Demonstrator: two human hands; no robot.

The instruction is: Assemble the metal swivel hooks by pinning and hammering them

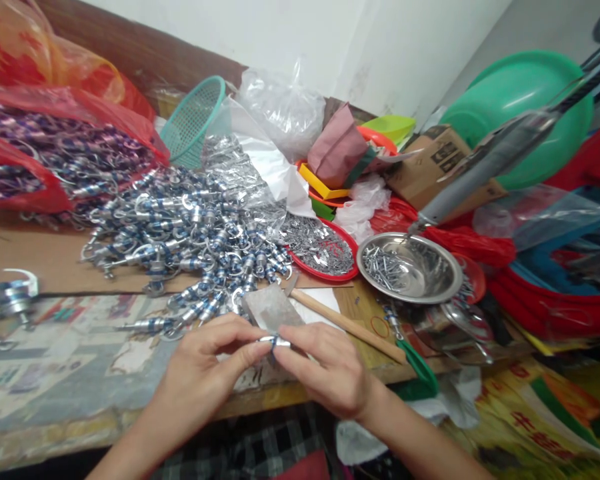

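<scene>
Between my two hands, near the table's front edge, is a small silver-and-blue metal fitting (275, 341). My left hand (215, 357) pinches its left end with thumb and forefinger. On the other end, the fingers of my right hand (325, 367) are closed. Just beyond my fingertips lies a grey metal block (273, 307). A hammer with a wooden handle (350, 325) rests to the right of the block. Behind my left hand spreads a big heap of similar silver-and-blue fittings with curved hooks (180, 227).
A red dish (347, 275) of small metal pieces and a steel bowl (430, 273) of pins stand behind the hammer. At the left is a red bag (55, 193) full of purple fittings. A teal basket (195, 120) leans at the back. A grey tool arm (485, 167) slants in at right.
</scene>
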